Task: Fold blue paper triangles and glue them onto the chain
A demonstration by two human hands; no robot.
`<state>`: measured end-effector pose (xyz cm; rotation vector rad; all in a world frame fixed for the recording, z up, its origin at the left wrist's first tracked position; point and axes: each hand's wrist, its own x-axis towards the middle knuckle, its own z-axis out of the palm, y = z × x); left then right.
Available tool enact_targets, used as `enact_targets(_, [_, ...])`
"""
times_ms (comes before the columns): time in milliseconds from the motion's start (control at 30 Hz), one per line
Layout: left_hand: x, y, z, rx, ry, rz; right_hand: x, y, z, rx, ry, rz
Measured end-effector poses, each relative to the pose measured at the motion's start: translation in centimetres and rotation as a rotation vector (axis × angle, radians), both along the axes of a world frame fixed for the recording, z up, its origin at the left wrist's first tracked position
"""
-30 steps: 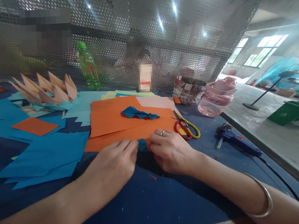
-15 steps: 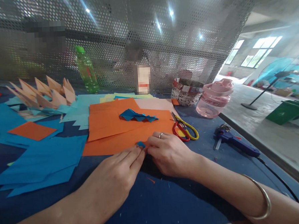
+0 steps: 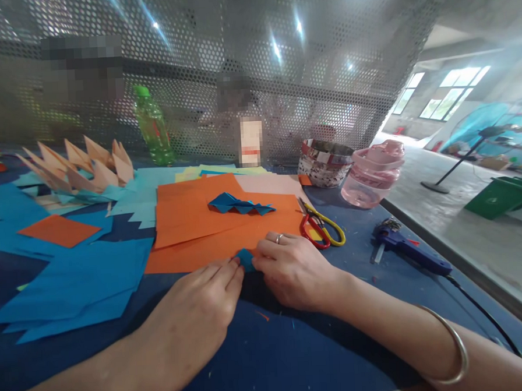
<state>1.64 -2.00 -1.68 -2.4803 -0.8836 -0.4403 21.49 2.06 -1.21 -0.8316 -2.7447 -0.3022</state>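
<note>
Pinching a blue paper bit [image 3: 246, 260] between left hand [image 3: 205, 294] and right hand [image 3: 293, 269], with fingers clamped on both sides. At the orange sheets' [image 3: 187, 211] near edge, left of the scissors [image 3: 332, 227].

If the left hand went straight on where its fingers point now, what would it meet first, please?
The left hand would first meet the small blue paper it seems to touch, then probably the right hand; depth is unclear.
</note>
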Motion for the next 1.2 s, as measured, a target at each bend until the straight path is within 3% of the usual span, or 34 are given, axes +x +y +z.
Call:
enact_targets(300, [0.0, -0.2, 0.3, -0.092, 0.018, 0.041, 0.0, -0.1, -0.1, -0.026, 0.021, -0.015])
enact_targets(633, [0.3, -0.3, 0.5, -0.034, 0.195, 0.121, -0.2, 0.0, -0.4, -0.026, 0.049, -0.021])
enact_targets(800, [-0.1, -0.3, 0.1, -0.015, 0.202, 0.080, 0.0, 0.0, 0.7, -0.050, 0.030, -0.093])
enact_targets(900, [-0.7, 0.1, -0.4, -0.038, 0.102, 0.078, 1.8, -0.1, 2.5, -0.050, 0.108, -0.227])
enact_targets(1033, [-1.4, 0.9, -0.2, -0.078, 0.036, 0.024, 7.4, -1.6, 4.4, -0.057, 0.257, -0.534])
enact_targets(1100, [-1.7, 1.2, 0.2, -0.103, -0.019, 0.017, 11.2, -2.8, 4.4, -0.052, 0.191, -0.753])
enact_targets(1200, [-2.1, 1.6, 1.4, -0.104, -0.135, 0.010, 16.7, -4.1, 2.9, -0.077, 0.000, -1.050])
